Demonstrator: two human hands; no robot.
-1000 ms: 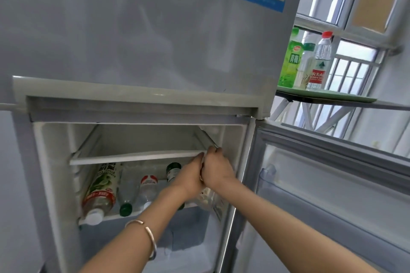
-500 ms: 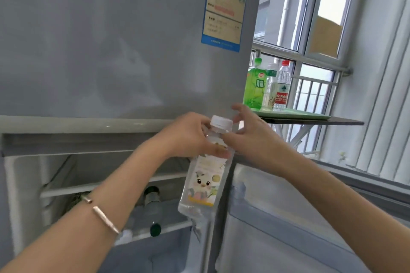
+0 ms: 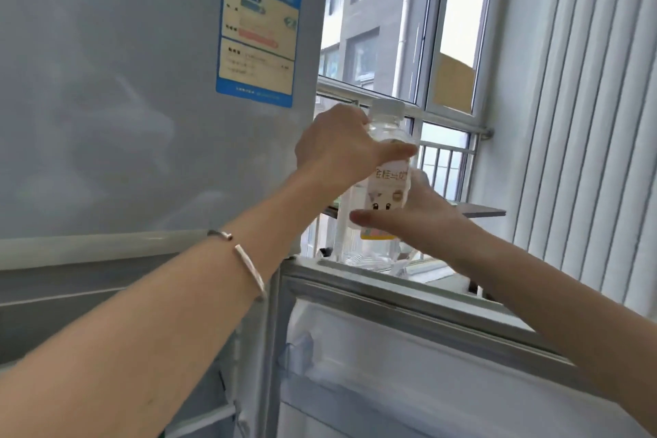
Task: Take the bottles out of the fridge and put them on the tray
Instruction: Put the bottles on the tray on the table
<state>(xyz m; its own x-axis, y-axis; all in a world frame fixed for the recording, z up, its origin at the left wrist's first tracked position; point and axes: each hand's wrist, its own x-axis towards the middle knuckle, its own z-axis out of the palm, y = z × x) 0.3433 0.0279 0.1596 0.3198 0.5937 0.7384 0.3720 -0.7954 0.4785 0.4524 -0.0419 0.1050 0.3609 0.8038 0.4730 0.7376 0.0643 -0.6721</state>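
A clear bottle (image 3: 388, 185) with a white cap and a cream cartoon label is held upright in the air, right of the grey fridge (image 3: 142, 99) and above its open lower door (image 3: 409, 348). My left hand (image 3: 337, 149) grips the bottle's neck and shoulder. My right hand (image 3: 412, 220) holds its lower body from the right. The tray and the bottles on it are hidden behind my hands and the bottle; only the dark shelf (image 3: 480, 213) that carries the tray shows at the right.
A blue and cream sticker (image 3: 257, 25) is on the upper fridge door. A window with a metal railing (image 3: 444, 153) lies behind the shelf. White vertical blinds (image 3: 586, 117) hang on the right. The fridge's inside is out of view below.
Both hands have lifted the bottle up and to the right, from in front of the fridge to in front of the shelf. The view has swung right and up.
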